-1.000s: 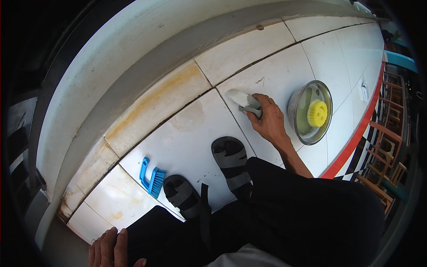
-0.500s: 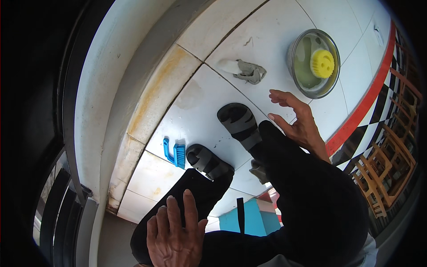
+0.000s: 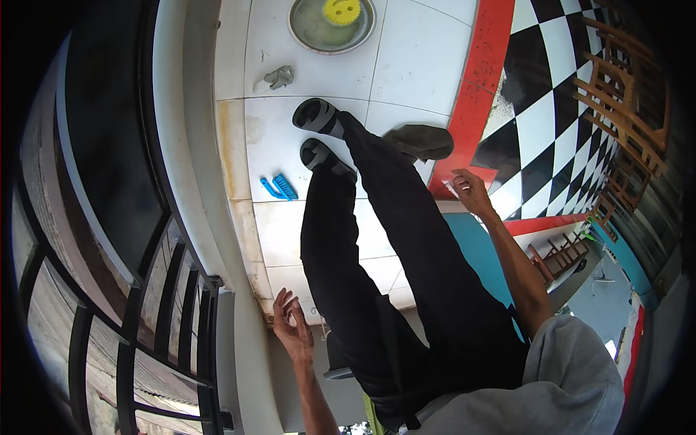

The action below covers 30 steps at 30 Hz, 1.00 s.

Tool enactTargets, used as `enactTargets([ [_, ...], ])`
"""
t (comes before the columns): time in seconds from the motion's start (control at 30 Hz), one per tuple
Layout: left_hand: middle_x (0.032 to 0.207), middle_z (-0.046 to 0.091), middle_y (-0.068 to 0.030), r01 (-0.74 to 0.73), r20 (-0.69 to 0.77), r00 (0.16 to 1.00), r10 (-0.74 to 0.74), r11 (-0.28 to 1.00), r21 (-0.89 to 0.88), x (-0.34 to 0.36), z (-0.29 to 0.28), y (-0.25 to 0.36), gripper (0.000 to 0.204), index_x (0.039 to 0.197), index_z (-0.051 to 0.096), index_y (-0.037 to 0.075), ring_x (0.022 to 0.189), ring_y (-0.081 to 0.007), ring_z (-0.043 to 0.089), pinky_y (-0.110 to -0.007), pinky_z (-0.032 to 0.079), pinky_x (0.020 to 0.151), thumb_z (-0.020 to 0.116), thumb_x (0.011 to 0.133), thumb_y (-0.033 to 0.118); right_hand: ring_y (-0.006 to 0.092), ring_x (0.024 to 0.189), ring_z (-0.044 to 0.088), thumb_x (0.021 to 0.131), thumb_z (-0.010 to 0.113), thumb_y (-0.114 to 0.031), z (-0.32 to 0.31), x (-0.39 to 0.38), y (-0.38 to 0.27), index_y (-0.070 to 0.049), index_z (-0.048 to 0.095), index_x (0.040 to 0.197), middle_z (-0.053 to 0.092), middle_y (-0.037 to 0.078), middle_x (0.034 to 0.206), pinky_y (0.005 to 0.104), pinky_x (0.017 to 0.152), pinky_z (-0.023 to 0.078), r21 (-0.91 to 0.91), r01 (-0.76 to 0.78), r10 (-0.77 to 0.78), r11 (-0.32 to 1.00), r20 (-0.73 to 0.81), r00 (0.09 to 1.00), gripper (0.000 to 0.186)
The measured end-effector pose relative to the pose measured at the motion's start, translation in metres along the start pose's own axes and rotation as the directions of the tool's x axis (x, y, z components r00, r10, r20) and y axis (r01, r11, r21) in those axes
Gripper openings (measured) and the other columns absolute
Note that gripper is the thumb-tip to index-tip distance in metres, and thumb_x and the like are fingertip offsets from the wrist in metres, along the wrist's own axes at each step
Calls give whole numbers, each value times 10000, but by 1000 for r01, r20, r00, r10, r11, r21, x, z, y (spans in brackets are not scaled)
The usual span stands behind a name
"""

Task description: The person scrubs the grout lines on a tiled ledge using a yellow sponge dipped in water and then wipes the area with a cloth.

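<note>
My left hand (image 3: 293, 330) hangs beside my left leg, fingers bent and apart, with nothing in it. On the other side, my right hand (image 3: 471, 193) has its fingers curled near the red border; a small pale patch shows at the fingertips, and I cannot make out whether it is held. Nearest to that hand lies a dark olive-grey item (image 3: 424, 142), shaped like a shoe. A blue scrubbing brush (image 3: 279, 187) rests on the tiles left of my sandals (image 3: 316, 116). Farther off lies a crumpled grey cloth-like piece (image 3: 279, 77).
A metal basin (image 3: 296, 29) with cloudy liquid and a yellow round smiley-faced thing (image 3: 341, 10) stands at the far end. A black railing (image 3: 130, 348) runs along the left. Wooden chairs (image 3: 627, 94) stand at the right, past the red border (image 3: 475, 72).
My body has straightened up and the view has turned. The basin, brush and grey piece now sit higher in view. My left hand has left my leg; my right hand's fingers have curled.
</note>
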<state>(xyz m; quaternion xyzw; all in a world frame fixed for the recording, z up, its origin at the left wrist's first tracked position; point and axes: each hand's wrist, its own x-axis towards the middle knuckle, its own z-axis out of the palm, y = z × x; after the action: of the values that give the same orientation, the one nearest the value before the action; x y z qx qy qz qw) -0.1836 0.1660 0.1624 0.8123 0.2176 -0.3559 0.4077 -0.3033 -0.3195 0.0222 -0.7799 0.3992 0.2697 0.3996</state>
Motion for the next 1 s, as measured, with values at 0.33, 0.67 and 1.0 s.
enactTargets([
  [0.33, 1099, 676, -156, 485, 245, 844, -478, 874, 36, -159, -113, -8, 677, 1301, 567, -6, 956, -236, 683, -359, 543, 860, 670, 918, 542, 235, 922, 711, 919, 658, -175, -67, -301, 53, 18, 665, 1168, 730, 164, 1007, 390, 783, 557, 289, -388, 434, 875, -114, 894, 315],
  [0.67, 1083, 680, -78, 256, 162, 953, -257, 966, 28, -151, -76, 147, 486, 1281, 587, 68, 954, -224, 689, -327, 499, 802, 624, 976, 444, 221, 838, 660, 883, 704, -267, 17, -461, 198, 8, 694, 1100, 719, 148, 979, 387, 722, 523, 606, -521, 663, 601, -15, 748, 350],
  [1.0, 1008, 692, -140, 163, 107, 969, -222, 903, 397, -205, -14, 143, 481, 1284, 585, 7, 850, -252, 701, -339, 524, 711, 628, 963, 363, 317, 1131, 612, 976, 591, -295, -81, -340, 163, 41, 572, 1306, 622, 214, 1272, 437, 904, 512, 913, -54, 758, -405, 368, 539, 471],
])
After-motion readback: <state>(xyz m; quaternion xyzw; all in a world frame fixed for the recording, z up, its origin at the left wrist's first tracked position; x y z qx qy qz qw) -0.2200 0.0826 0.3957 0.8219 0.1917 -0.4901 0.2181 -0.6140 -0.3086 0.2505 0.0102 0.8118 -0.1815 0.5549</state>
